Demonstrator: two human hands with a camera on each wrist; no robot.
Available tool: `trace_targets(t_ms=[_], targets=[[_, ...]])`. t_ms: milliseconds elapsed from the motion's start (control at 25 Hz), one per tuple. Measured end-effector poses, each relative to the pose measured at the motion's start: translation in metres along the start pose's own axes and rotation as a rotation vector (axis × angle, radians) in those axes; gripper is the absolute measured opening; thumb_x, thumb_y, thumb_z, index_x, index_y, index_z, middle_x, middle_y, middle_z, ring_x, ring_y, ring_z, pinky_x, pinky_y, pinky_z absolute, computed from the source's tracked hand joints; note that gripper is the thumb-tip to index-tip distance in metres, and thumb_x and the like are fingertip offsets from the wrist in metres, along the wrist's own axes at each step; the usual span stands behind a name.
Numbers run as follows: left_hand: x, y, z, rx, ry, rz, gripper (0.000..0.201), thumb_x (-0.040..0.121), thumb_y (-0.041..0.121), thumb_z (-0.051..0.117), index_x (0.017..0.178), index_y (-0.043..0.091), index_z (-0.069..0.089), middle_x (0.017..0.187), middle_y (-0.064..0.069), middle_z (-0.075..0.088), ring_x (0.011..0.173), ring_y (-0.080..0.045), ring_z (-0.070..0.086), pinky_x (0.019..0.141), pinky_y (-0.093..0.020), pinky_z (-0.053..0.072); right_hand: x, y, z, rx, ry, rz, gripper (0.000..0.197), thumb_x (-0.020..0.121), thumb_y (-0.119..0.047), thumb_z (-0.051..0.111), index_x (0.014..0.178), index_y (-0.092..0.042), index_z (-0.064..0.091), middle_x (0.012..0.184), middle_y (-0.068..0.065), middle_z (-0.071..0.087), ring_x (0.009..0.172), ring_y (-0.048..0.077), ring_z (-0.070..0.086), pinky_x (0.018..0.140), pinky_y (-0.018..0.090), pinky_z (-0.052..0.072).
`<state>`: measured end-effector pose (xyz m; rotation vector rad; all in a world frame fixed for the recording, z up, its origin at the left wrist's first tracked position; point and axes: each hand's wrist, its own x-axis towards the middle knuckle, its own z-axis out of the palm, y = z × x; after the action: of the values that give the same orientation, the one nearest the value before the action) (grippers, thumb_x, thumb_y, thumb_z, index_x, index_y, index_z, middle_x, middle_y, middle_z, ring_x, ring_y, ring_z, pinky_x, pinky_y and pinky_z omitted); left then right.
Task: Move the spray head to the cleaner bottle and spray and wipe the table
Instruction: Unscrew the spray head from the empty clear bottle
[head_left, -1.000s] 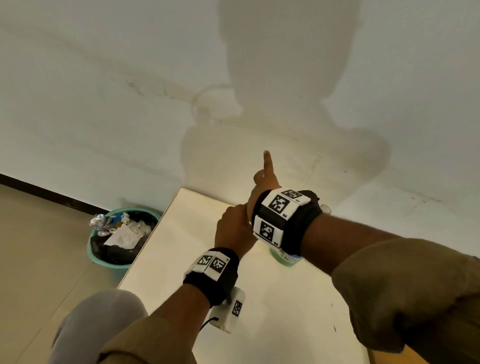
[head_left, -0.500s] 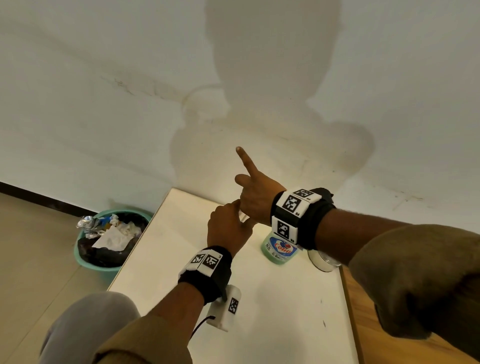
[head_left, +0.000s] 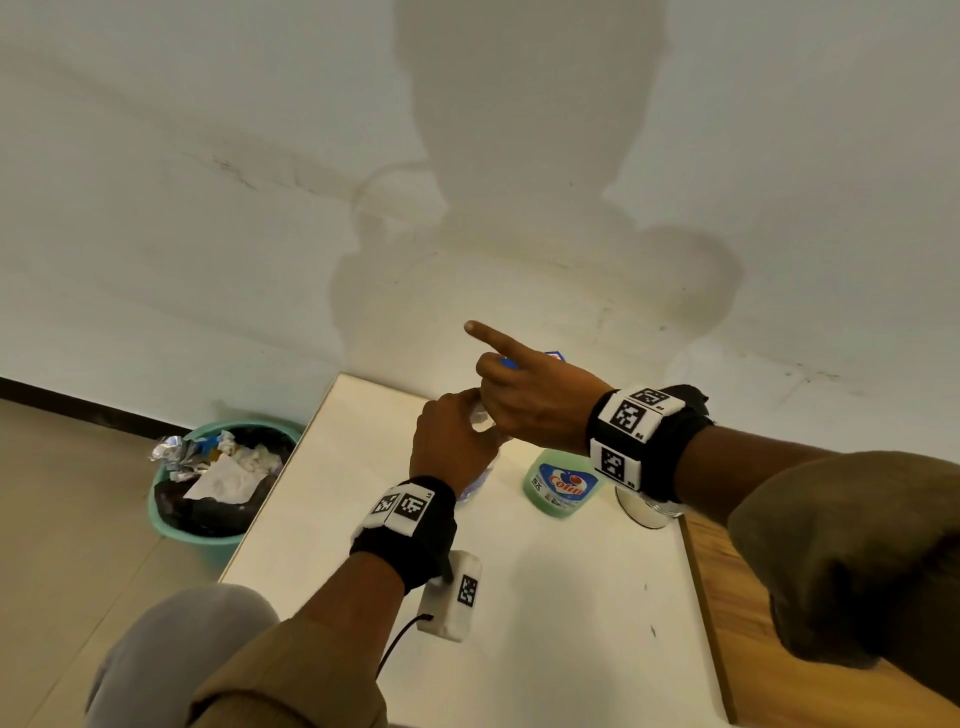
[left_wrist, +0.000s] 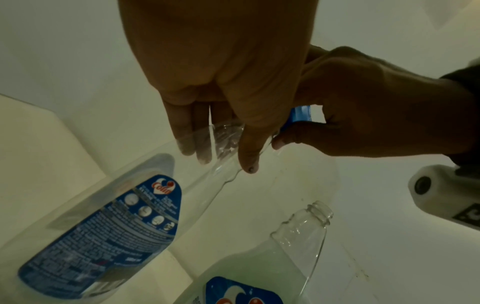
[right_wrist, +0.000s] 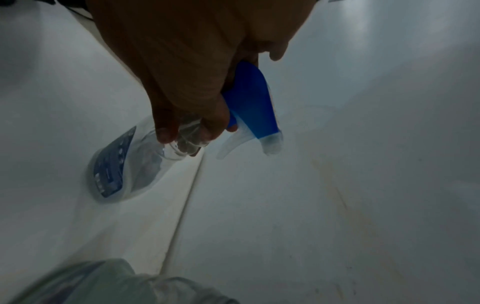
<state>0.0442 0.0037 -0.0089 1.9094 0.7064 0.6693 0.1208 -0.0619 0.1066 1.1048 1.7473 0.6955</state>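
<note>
An empty clear bottle with a blue label stands on the white table, and my left hand grips its neck. My right hand holds the blue spray head at the top of that neck, index finger stretched out to the left. The head's pale trigger points down. The cleaner bottle, with green liquid and a Colin label, stands just right of my hands. Its neck is uncapped. In the head view my hands hide most of the empty bottle.
A round white-rimmed object stands behind my right wrist by the table's right edge. A wooden surface adjoins the table on the right. A teal bin full of rubbish stands on the floor at the left. The wall rises just behind the table.
My right hand has turned at the bottle's neck: its index finger swung from pointing up to pointing left. The cleaner bottle has come out from behind my right wrist. The left hand kept its grip.
</note>
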Motion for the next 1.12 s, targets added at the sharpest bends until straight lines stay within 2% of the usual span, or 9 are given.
trace_targets(t_ms=[160, 320, 400, 480, 560, 640, 800, 960, 1120], targets=[[-0.003, -0.003, 0.005, 0.045, -0.002, -0.023, 0.036, 0.073, 0.044, 0.074, 0.099, 0.019, 0.068, 0.100, -0.002, 0.074, 0.092, -0.017, 0.067, 0.080, -0.029, 0.050, -0.018, 0.001, 0.007, 0.195, -0.045, 0.056, 0.033, 0.090, -0.019, 0.056, 0.121, -0.008, 0.060, 0.116, 0.007, 0.066, 0.133, 0.039, 0.042, 0.115, 0.070, 0.002], [-0.003, -0.003, 0.015, 0.123, -0.017, -0.045, 0.048, 0.072, 0.052, 0.072, 0.106, 0.020, 0.067, 0.105, 0.001, 0.072, 0.100, -0.016, 0.065, 0.086, -0.033, 0.051, -0.041, 0.002, 0.009, 0.390, 0.082, 0.154, 0.066, 0.082, -0.039, 0.070, 0.140, -0.017, 0.047, 0.143, 0.009, 0.053, 0.140, 0.039, 0.038, 0.112, 0.072, 0.012], [-0.001, -0.004, 0.014, 0.105, 0.000, -0.049, 0.046, 0.070, 0.052, 0.072, 0.106, 0.024, 0.067, 0.103, 0.003, 0.072, 0.097, -0.015, 0.066, 0.086, -0.036, 0.052, -0.047, 0.000, 0.003, 0.533, 0.263, 0.337, 0.055, 0.085, -0.039, 0.068, 0.133, -0.017, 0.055, 0.139, 0.011, 0.057, 0.132, 0.037, 0.050, 0.112, 0.064, 0.027], [-0.001, -0.005, 0.013, 0.091, 0.016, -0.059, 0.046, 0.068, 0.052, 0.073, 0.108, 0.028, 0.066, 0.102, 0.004, 0.072, 0.095, -0.016, 0.065, 0.086, -0.037, 0.052, -0.051, -0.004, -0.006, 0.770, 0.478, 0.680, 0.032, 0.088, -0.041, 0.065, 0.107, -0.016, 0.067, 0.109, 0.005, 0.070, 0.101, 0.029, 0.065, 0.091, 0.043, 0.050], [-0.002, -0.007, 0.013, 0.062, 0.043, -0.066, 0.049, 0.068, 0.050, 0.074, 0.111, 0.029, 0.065, 0.103, 0.004, 0.072, 0.095, -0.016, 0.065, 0.087, -0.038, 0.052, -0.052, -0.016, -0.012, 1.092, 0.470, 1.094, 0.030, 0.085, -0.052, 0.063, 0.083, -0.022, 0.064, 0.079, -0.007, 0.066, 0.073, 0.014, 0.062, 0.066, 0.029, 0.051], [-0.005, -0.007, 0.014, 0.047, 0.057, -0.060, 0.049, 0.068, 0.053, 0.072, 0.111, 0.030, 0.065, 0.103, 0.005, 0.073, 0.095, -0.013, 0.065, 0.087, -0.037, 0.052, -0.044, -0.039, -0.006, 1.434, 0.331, 1.376, 0.039, 0.077, -0.063, 0.065, 0.081, -0.024, 0.064, 0.075, -0.011, 0.066, 0.072, 0.008, 0.063, 0.066, 0.027, 0.051], [-0.010, -0.009, 0.014, 0.048, 0.066, -0.016, 0.048, 0.069, 0.057, 0.061, 0.110, 0.032, 0.065, 0.099, 0.004, 0.074, 0.096, -0.011, 0.067, 0.083, -0.037, 0.055, -0.008, -0.072, 0.008, 1.838, 0.385, 1.567, 0.054, 0.072, -0.055, 0.078, 0.107, -0.017, 0.062, 0.101, -0.004, 0.066, 0.096, 0.015, 0.064, 0.083, 0.029, 0.052], [-0.012, -0.005, 0.012, 0.040, 0.082, 0.004, 0.046, 0.075, 0.040, 0.070, 0.118, 0.024, 0.064, 0.104, -0.002, 0.074, 0.099, -0.017, 0.067, 0.087, -0.037, 0.053, 0.015, -0.077, 0.012, 1.887, 0.549, 1.735, 0.050, 0.073, -0.045, 0.080, 0.111, -0.015, 0.065, 0.105, -0.002, 0.069, 0.095, 0.015, 0.064, 0.072, 0.016, 0.043], [-0.008, -0.011, 0.011, -0.014, 0.066, -0.009, 0.046, 0.075, 0.038, 0.072, 0.118, 0.025, 0.064, 0.107, 0.001, 0.073, 0.101, -0.013, 0.066, 0.090, -0.035, 0.052, 0.017, -0.083, 0.017, 1.936, 0.642, 1.666, 0.040, 0.083, -0.029, 0.075, 0.119, -0.016, 0.064, 0.111, -0.002, 0.068, 0.094, 0.015, 0.063, 0.072, 0.014, 0.046]])
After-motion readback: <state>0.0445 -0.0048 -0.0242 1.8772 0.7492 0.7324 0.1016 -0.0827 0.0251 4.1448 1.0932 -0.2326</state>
